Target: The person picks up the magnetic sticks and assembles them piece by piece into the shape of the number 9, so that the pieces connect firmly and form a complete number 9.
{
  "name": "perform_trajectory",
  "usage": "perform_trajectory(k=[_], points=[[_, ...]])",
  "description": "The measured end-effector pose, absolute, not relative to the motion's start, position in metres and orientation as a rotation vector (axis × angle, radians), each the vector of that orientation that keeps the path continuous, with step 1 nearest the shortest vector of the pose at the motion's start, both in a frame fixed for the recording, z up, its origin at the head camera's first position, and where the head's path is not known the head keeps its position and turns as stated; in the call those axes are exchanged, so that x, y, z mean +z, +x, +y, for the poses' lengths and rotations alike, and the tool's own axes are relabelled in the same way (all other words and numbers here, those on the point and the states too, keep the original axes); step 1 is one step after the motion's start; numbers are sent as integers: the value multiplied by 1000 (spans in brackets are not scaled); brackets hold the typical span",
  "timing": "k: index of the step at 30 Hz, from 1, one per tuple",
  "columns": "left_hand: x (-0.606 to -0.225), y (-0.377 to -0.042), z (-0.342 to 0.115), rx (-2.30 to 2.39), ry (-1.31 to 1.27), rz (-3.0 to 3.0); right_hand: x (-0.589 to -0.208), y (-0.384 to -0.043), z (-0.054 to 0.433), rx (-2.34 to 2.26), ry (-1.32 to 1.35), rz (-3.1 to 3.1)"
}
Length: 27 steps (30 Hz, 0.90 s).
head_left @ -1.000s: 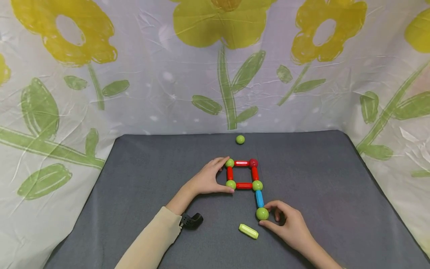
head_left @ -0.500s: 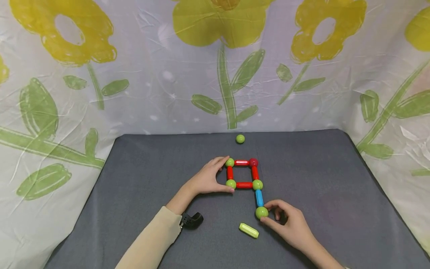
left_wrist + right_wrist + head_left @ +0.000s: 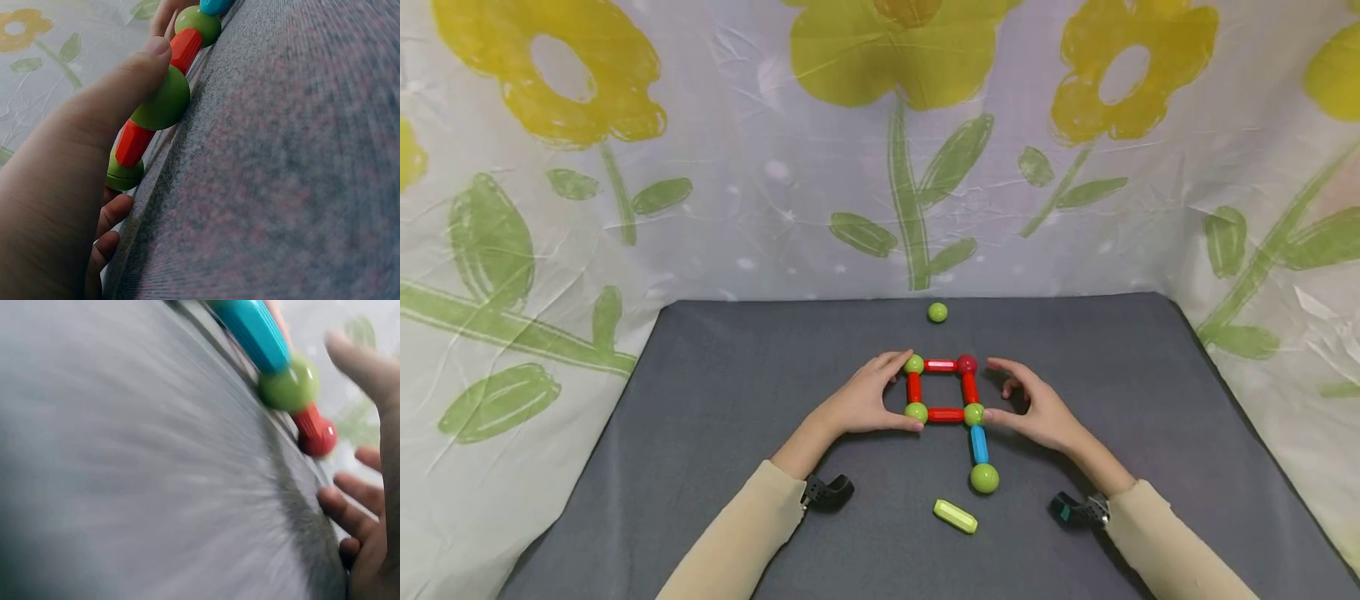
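Observation:
Several red rods and ball joints form a square of magnetic building pieces, its near red rod (image 3: pixel 945 414) facing me. My left hand (image 3: pixel 863 402) holds its left side, thumb at the near green ball (image 3: pixel 915 412) and index finger at the far green ball (image 3: pixel 913 364). From the near right green ball (image 3: pixel 973 413) a blue rod (image 3: pixel 979 445) runs toward me to a larger green ball (image 3: pixel 985 478). My right hand (image 3: pixel 1043 412) is spread beside the square's right side, thumb near that corner, fingers near the red ball (image 3: pixel 967 364). In the right wrist view, that hand holds nothing.
A loose yellow-green rod (image 3: pixel 955 517) lies in front of the structure. One loose green ball (image 3: pixel 937 312) sits near the back edge of the dark grey table (image 3: pixel 760 333). A flowered cloth (image 3: pixel 745 167) hangs behind and at the sides.
My right hand has let go of the larger green ball below the blue rod and moved away from me, to the square's right side. My left hand has stayed in place.

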State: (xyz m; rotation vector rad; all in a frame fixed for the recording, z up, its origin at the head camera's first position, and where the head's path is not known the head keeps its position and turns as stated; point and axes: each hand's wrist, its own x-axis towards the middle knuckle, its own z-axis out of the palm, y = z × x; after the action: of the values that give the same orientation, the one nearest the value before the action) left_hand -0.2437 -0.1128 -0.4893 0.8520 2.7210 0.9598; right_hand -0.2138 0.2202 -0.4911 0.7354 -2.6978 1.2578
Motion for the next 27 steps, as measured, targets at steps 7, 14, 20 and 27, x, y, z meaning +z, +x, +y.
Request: perform_trajectory(k=[7, 14, 20, 27], points=[[-490, -242, -112, 958, 858, 2692, -493, -240, 214, 1238, 974, -2718], [-487, -244, -114, 963, 860, 2695, -490, -239, 211, 1145, 1017, -2713], [-486, -242, -114, 1088, 794, 2647, -488, -238, 210, 1139, 998, -2716], [-478, -202, -105, 1416, 843, 2696, -491, -239, 209, 1135, 997, -2714]])
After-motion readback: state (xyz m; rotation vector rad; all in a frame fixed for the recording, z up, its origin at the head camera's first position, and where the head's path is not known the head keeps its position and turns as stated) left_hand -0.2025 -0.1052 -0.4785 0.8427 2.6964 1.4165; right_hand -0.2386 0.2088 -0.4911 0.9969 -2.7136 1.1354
